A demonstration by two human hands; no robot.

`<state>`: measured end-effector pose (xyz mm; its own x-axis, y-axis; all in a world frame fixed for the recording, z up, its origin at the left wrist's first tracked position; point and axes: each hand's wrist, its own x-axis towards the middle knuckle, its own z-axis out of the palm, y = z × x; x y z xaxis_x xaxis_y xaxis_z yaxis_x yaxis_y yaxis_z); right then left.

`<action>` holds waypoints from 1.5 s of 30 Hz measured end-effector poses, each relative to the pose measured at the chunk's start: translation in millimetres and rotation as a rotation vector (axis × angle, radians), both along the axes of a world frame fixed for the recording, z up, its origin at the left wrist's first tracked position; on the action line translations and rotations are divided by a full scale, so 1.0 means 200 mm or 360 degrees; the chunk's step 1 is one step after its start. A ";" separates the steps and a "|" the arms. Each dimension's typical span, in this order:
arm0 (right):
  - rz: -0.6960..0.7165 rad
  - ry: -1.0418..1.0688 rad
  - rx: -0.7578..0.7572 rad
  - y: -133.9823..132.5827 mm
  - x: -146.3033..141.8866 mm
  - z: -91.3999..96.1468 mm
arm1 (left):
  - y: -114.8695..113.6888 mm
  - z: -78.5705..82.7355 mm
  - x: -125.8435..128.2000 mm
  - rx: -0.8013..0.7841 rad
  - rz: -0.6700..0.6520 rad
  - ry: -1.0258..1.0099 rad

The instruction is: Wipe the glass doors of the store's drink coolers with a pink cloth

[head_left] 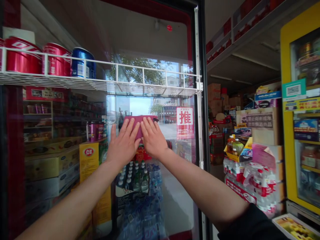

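Note:
A pink cloth [135, 125] lies flat against the glass door [175, 190], under the fingers of both hands. My left hand [124, 143] presses on its left part with straight, spread fingers, the thumb pointing towards the other hand. My right hand [153, 136] rests on the cloth's right part, fingers stretched out and flat. The two hands are side by side, almost touching at the thumbs. Much of the cloth is hidden beneath them. Just above the hands a white wire rack [142, 88] runs across the door.
Red cans [23, 56] and a blue can [83, 63] stand in the rack's left part. A push sticker [185, 117] is on the glass at right. Beyond the door frame [204, 133] are packs of bottles [260, 180], cartons and a yellow fridge [287, 110].

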<state>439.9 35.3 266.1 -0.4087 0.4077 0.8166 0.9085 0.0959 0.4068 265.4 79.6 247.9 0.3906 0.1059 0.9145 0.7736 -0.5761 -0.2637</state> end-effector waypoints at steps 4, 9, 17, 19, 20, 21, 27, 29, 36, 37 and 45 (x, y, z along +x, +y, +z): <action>0.0121 -0.0153 0.0007 0.09 -0.23 0.02 | 0.07 -0.03 -0.28 0.0009 -0.0001 -0.0070; 0.0118 -0.0347 0.0102 0.17 -0.36 0.04 | 0.12 -0.06 -0.48 -0.0008 -0.0070 -0.0102; 0.0078 -0.0479 0.0147 0.12 -0.11 0.10 | 0.02 0.00 -0.27 -0.0092 -0.0001 -0.0078; 0.0067 -0.0465 0.0116 0.09 0.00 0.12 | 0.00 0.02 -0.17 -0.0073 0.0018 -0.0038; 0.0057 -0.0447 0.0095 0.07 0.06 0.13 | -0.01 0.04 -0.11 -0.0056 0.0032 -0.0013; 0.0043 -0.0423 0.0074 0.05 0.12 0.14 | -0.02 0.05 -0.05 -0.0032 0.0046 0.0010; -0.0108 -0.0278 0.0038 -0.11 0.47 0.17 | -0.08 0.13 0.31 0.0057 0.0038 0.0087; -0.0170 -0.0248 0.0051 -0.17 0.57 0.18 | -0.12 0.16 0.43 0.0031 -0.0004 0.0104; -0.0368 -0.0179 0.0021 -0.34 0.85 0.21 | -0.23 0.24 0.75 -0.0021 -0.0094 0.0159; -0.0394 -0.0176 0.0030 -0.36 0.88 0.21 | -0.24 0.24 0.80 -0.0022 -0.0104 0.0172; -0.0567 -0.0142 0.0095 -0.46 1.10 0.18 | -0.31 0.26 1.08 -0.0036 -0.0164 0.0216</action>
<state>659.5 -56.1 301.4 -0.3203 0.4899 0.8108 0.8412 -0.2465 0.4812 480.4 17.7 299.3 0.5204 0.0787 0.8503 0.6681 -0.6577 -0.3480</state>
